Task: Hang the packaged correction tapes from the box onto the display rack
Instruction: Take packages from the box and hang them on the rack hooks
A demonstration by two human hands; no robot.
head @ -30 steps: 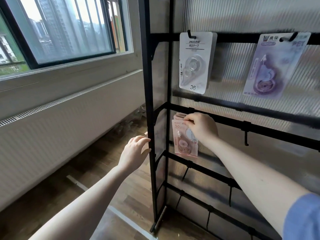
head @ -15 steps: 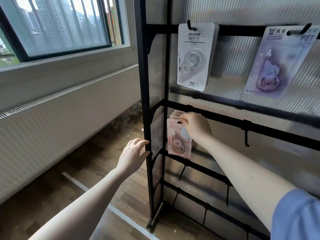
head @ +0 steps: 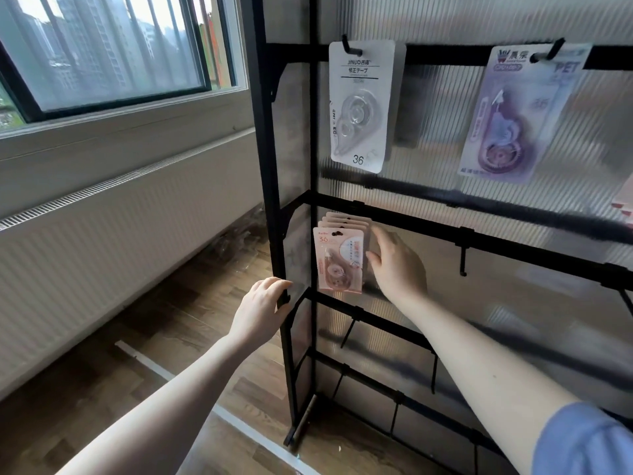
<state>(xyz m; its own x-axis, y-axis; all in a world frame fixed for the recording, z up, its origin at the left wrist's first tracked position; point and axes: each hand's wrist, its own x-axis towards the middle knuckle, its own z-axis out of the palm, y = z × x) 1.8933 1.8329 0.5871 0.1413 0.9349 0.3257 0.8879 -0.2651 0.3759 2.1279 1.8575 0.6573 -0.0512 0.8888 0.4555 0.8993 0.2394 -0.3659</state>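
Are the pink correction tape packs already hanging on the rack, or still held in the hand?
Hanging: the pink packs hang stacked under the rack's bar; the right hand is open beside them.

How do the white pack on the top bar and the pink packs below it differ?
The white pack hangs alone on the top bar; the pink packs hang stacked several deep one bar lower. The white card is larger and longer than each pink one. Both show "36" and hold a blistered correction tape.
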